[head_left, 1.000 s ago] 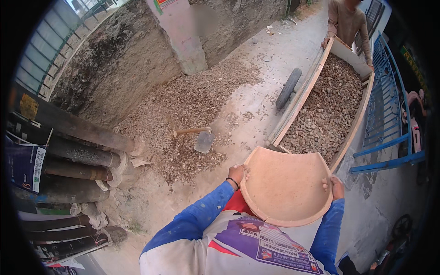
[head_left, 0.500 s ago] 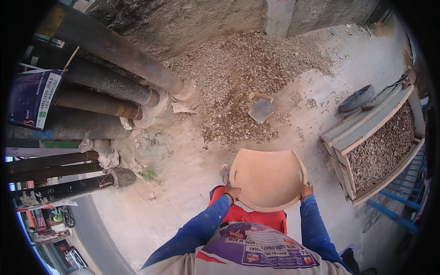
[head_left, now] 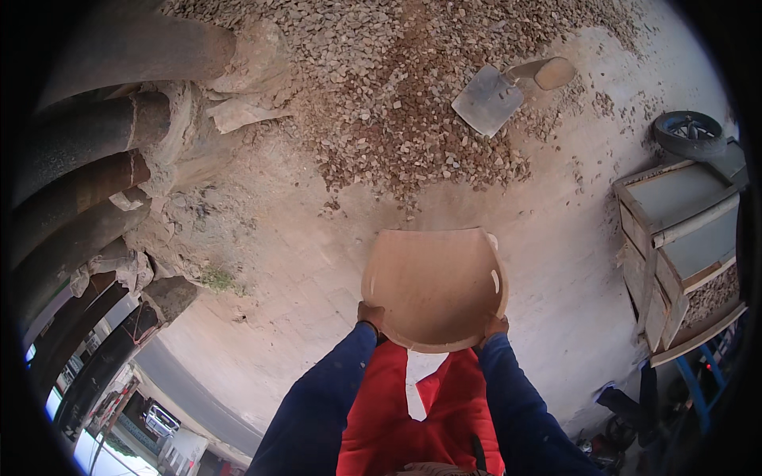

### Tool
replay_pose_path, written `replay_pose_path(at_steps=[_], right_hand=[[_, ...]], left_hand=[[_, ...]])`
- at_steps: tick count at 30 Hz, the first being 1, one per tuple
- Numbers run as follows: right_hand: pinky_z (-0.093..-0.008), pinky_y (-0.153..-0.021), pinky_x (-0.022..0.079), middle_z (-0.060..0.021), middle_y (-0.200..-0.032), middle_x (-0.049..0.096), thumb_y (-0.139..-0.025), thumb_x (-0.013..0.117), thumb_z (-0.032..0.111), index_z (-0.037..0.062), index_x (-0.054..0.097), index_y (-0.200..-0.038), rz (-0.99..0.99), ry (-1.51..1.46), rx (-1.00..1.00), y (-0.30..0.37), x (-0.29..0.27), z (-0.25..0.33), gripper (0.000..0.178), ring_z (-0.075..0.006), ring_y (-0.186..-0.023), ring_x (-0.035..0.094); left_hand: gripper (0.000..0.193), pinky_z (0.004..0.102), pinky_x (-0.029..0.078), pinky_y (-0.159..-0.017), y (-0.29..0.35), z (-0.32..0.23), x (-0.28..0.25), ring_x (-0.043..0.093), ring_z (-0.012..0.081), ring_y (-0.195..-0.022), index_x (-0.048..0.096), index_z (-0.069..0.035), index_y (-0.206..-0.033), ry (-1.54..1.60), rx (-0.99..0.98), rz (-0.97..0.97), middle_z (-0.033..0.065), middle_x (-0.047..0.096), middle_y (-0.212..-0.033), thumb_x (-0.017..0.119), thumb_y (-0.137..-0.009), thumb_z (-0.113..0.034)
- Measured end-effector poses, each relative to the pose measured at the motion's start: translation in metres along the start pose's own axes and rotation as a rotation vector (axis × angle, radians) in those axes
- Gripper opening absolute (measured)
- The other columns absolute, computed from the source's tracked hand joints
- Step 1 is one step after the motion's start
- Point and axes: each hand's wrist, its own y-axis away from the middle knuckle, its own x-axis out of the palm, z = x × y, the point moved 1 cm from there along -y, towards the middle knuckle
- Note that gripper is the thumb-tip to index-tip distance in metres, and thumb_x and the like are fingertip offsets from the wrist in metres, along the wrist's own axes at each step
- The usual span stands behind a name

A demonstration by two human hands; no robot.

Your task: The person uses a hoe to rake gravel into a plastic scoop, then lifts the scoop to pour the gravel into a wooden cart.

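Between my hands is a tan, wide scoop-shaped basin point(head_left: 432, 289), its straight open edge facing away from me and its hollow bare of gravel. My left hand point(head_left: 371, 316) grips its near left rim. At the near right rim, my right hand point(head_left: 494, 328) is closed around the edge. Beyond the basin spreads a pile of brown and grey gravel point(head_left: 397, 111). On the gravel's right side lies a short-handled hoe point(head_left: 490, 101) with a flat metal blade and a wooden handle.
Large rusty pipes point(head_left: 143, 51) stand along the left. At right sits a wooden box cart point(head_left: 659, 270) with gravel inside, a black wheel point(head_left: 689, 133) beside it. A person's leg point(head_left: 627, 404) shows at lower right. Pale ground point(head_left: 556, 278) lies around me.
My view has shifted closer to the gravel pile. I still hold the basin with both hands; the hoe and gravel appear larger, and the cart sits farther toward the right edge.
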Motion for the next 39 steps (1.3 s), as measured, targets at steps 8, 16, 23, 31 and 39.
replay_pose_path(at_steps=[8,16,23,31,39], right_hand=[[-0.0482,-0.081,0.054,-0.0134,-0.108,0.061,-0.085,0.059,0.013,0.0009,0.048,-0.125,-0.252,-0.558,0.176,-0.102,0.022,0.124,0.043,-0.0291,-0.093,0.063],[-0.0358,-0.087,0.050,-0.0164,-0.110,0.062,-0.081,0.063,0.008,-0.0042,0.040,-0.135,-0.004,-0.415,-0.029,-0.168,0.015,0.161,0.060,-0.0264,-0.093,0.063],[-0.0345,-0.106,0.038,-0.0209,-0.133,0.054,-0.089,0.064,0.018,-0.0050,0.034,-0.143,0.073,-0.566,-0.318,-0.092,-0.061,0.322,0.066,-0.0265,-0.126,0.051],[-0.0357,-0.114,0.026,-0.0183,-0.150,0.039,-0.102,0.036,0.050,-0.0022,0.037,-0.145,0.504,-0.843,-0.504,0.080,-0.094,0.552,0.068,-0.0252,-0.140,0.034],[-0.0522,-0.096,0.044,-0.0172,-0.129,0.053,-0.097,0.038,0.062,0.0147,0.039,-0.144,0.591,-0.942,0.129,0.041,-0.051,0.422,0.067,-0.0318,-0.111,0.057]], left_hand=[[0.044,0.0413,0.052,-0.088,-0.093,-0.085,0.116,0.066,0.0351,-0.097,0.048,0.008,-0.114,0.117,0.345,-0.105,0.0251,0.065,-0.105,0.058,-0.071,0.004],[0.051,0.0377,0.049,-0.086,-0.157,-0.125,0.117,0.062,0.0278,-0.099,0.043,0.007,-0.124,0.108,0.339,-0.122,0.0203,0.061,-0.112,0.064,-0.078,-0.002],[0.063,0.0395,0.037,-0.108,0.179,-0.468,0.148,0.044,0.0286,-0.134,0.036,-0.001,-0.145,0.483,0.718,0.505,0.0214,0.047,-0.143,0.052,-0.099,-0.041],[0.062,0.0315,0.051,-0.076,0.289,-0.573,0.250,0.059,0.0156,-0.093,0.038,0.004,-0.140,-0.997,1.155,0.560,0.0142,0.061,-0.109,0.062,-0.092,-0.028],[0.050,0.0338,0.059,-0.054,0.255,-0.387,0.223,0.066,0.0194,-0.065,0.040,-0.004,-0.132,-0.492,0.276,0.687,0.0111,0.064,-0.090,0.061,-0.086,-0.004]])
